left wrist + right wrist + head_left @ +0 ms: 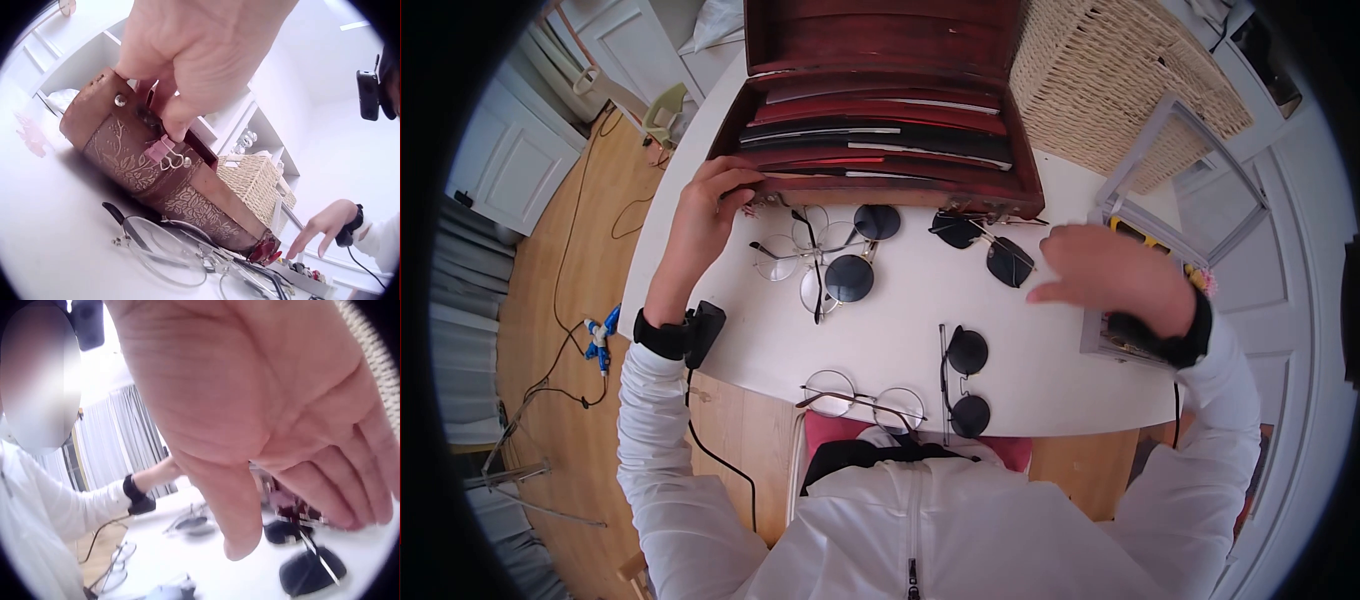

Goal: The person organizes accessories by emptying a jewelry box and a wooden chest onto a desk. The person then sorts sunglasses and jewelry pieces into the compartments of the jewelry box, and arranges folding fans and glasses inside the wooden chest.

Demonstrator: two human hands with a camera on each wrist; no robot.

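Note:
An open red-brown box holds a row of dark red and black sleeves. My left hand grips its front left corner; in the left wrist view the thumb of that hand lies by a pink clip on the patterned wall, other fingers over the rim. My right hand hovers beside angular dark sunglasses, fingers extended and holding nothing; the right wrist view shows its palm above them. Round clear glasses and round dark lenses lie in a cluster before the box.
Near the front edge of the white table lie round clear glasses and round sunglasses. A woven basket stands at the back right. At the right is a container with a raised transparent lid, partly behind my right hand.

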